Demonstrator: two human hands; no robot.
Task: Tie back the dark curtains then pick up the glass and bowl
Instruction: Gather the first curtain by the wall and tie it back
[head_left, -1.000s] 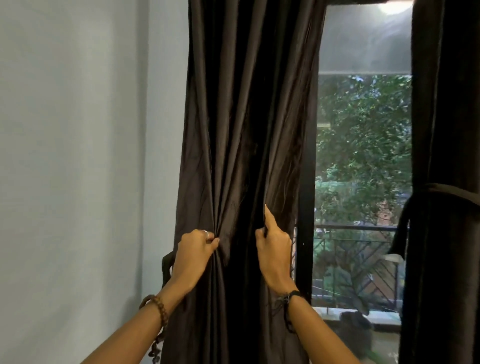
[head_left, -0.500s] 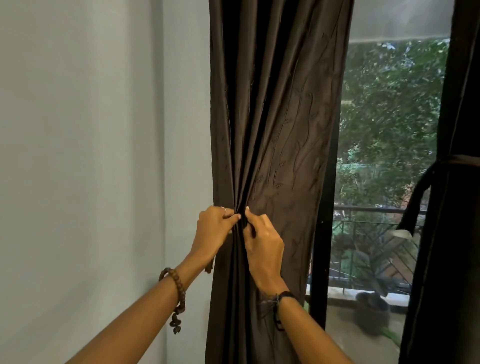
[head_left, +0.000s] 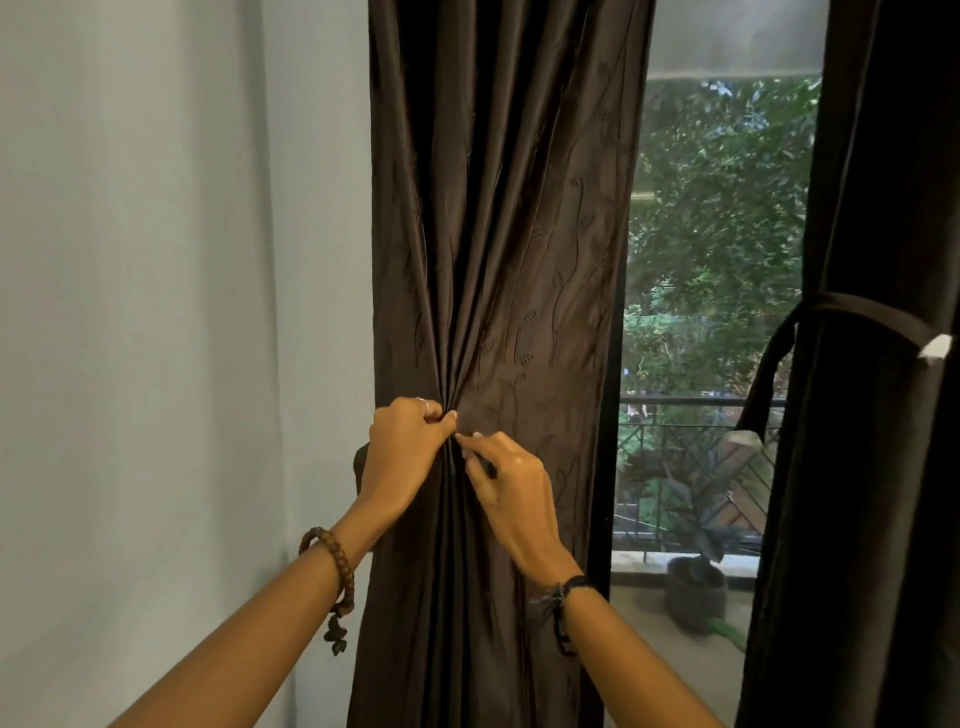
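Left curtain (head_left: 498, 234): hangs beside the wall (head_left: 156, 312), folds gathered to a pinch at mid-height.
Left hand (head_left: 402, 449): fingers curled, gripping the gathered folds.
Right hand (head_left: 511, 486): fingertips pinching the same gather, touching the left hand.
Right curtain (head_left: 862, 493): bound by a tie (head_left: 857, 312).
Window (head_left: 717, 260): between the curtains.

no readable text, no labels, no brands, no numbers, no signs anywhere in view
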